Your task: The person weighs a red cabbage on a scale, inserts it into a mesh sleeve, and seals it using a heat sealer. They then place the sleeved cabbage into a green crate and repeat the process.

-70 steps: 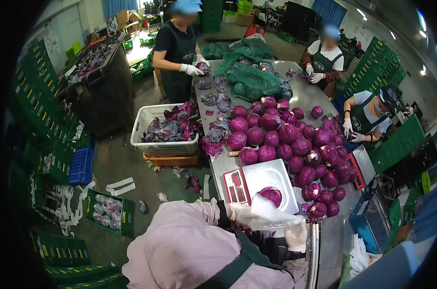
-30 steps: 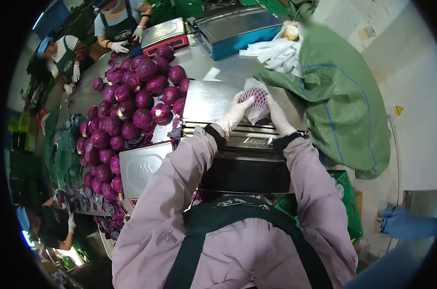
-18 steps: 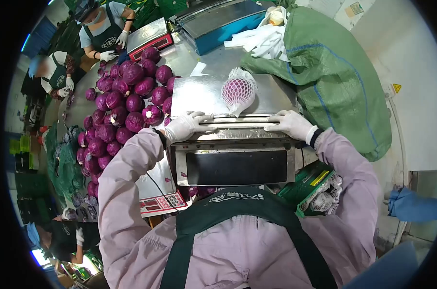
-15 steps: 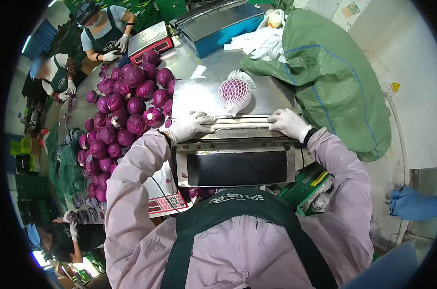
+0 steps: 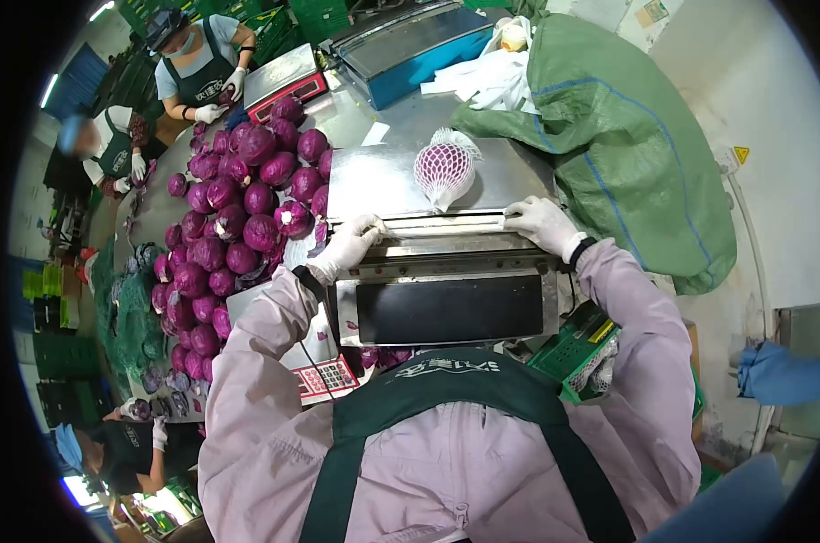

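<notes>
A purple cabbage in a white foam net sits on the metal top of a wrapping machine. My left hand, in a white glove, is closed in a pinch at the left end of the pale bar in front of the cabbage. At the bar's right end, my gloved right hand has its fingertips pressed together. What either pinch holds is too thin or hidden to make out. Below the bar is the machine's black front panel.
Many purple cabbages lie piled on the left. A green sack stands right, a green crate lower right. Behind are a blue-sided machine and a red scale. Three co-workers stand along the left side.
My left hand has turned and drawn slightly toward me, its fingers now pinched instead of lying along the bar. My right hand has lifted slightly at the bar's right end. The netted cabbage stays in place.
</notes>
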{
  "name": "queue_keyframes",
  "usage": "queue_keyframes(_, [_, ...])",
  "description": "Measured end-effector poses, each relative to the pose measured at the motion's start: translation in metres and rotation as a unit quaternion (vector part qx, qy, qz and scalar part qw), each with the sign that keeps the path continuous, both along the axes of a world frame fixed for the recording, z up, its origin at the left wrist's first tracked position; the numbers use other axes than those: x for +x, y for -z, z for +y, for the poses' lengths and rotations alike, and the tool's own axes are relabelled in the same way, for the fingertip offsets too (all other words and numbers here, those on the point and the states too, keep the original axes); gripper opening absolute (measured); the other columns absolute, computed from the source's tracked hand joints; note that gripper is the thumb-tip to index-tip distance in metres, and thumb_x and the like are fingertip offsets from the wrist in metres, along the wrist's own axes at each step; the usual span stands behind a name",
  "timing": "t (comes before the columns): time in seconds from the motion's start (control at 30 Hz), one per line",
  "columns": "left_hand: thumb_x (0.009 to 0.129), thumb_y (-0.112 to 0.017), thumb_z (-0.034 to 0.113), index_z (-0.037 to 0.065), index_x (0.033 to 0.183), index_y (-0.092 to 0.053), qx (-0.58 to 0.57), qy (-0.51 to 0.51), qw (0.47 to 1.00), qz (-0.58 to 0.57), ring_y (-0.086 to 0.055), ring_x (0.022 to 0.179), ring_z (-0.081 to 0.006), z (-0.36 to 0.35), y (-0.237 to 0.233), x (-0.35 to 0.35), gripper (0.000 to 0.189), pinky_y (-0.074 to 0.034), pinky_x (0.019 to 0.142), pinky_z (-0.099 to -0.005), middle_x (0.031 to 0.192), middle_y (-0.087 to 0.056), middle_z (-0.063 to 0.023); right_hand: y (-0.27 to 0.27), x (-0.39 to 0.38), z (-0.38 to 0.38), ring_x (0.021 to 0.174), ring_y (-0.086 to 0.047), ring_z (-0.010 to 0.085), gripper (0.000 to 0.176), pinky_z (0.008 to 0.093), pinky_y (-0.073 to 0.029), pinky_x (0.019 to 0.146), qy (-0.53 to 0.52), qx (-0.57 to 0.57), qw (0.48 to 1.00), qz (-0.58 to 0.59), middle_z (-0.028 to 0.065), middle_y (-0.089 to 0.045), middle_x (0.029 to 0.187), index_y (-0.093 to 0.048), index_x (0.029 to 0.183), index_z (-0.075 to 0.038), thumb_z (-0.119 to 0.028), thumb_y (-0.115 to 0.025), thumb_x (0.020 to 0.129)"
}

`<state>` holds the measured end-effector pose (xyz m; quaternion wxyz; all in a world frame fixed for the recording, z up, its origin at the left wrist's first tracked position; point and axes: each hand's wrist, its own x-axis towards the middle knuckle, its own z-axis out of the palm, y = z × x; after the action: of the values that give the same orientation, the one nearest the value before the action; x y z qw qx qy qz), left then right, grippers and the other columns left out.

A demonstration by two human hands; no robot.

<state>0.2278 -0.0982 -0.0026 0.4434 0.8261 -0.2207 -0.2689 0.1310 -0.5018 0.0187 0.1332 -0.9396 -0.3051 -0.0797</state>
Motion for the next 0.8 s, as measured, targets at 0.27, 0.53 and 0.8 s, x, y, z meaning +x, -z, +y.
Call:
queue_keyframes(0.27, [0.095, -0.051, 0.006, 0.005, 0.094, -0.063, -0.168, -0.112, 0.977, 0.071, -0.048, 0.072, -0.0066, 0.002, 0.022, 0.001, 0.013, -0.043, 0.072, -0.022, 0.082, -0.059, 0.0024, 0.001, 0.003, 0.021, 0.094, -0.057, 0.0273, 0.01, 0.038, -0.046, 0.082, -0.023, 0.06, 0.996, 0.063, 0.0038, -0.062, 0.101, -0.065, 0.094, -0.015, -0.017, -0.061, 0.084])
queue_keyframes(0.53, [0.095, -0.047, 0.002, 0.003, 0.094, -0.061, -0.226, -0.126, 0.963, 0.079, -0.052, 0.072, -0.0076, -0.008, 0.023, 0.005, 0.014, -0.045, 0.069, -0.0246, 0.079, -0.06, 0.0003, 0.006, 0.004, 0.005, 0.096, -0.058, 0.0253, 0.009, 0.0374, -0.049, 0.082, -0.074, -0.12, 0.988, 0.055, 0.0055, -0.062, 0.105, -0.067, 0.09, -0.015, -0.014, -0.059, 0.087])
queue_keyframes(0.8, [0.079, -0.04, -0.008, 0.004, 0.089, -0.054, -0.034, 0.035, 0.989, 0.142, -0.053, 0.067, -0.0104, 0.03, -0.042, -0.05, 0.021, -0.047, 0.066, -0.0246, 0.074, -0.054, -0.0024, -0.045, -0.074, 0.013, 0.084, -0.066, 0.0149, 0.011, 0.0299, -0.051, 0.078, 0.095, 0.299, 0.835, 0.452, 0.0069, -0.069, 0.084, -0.056, 0.094, -0.003, -0.009, -0.047, 0.096])
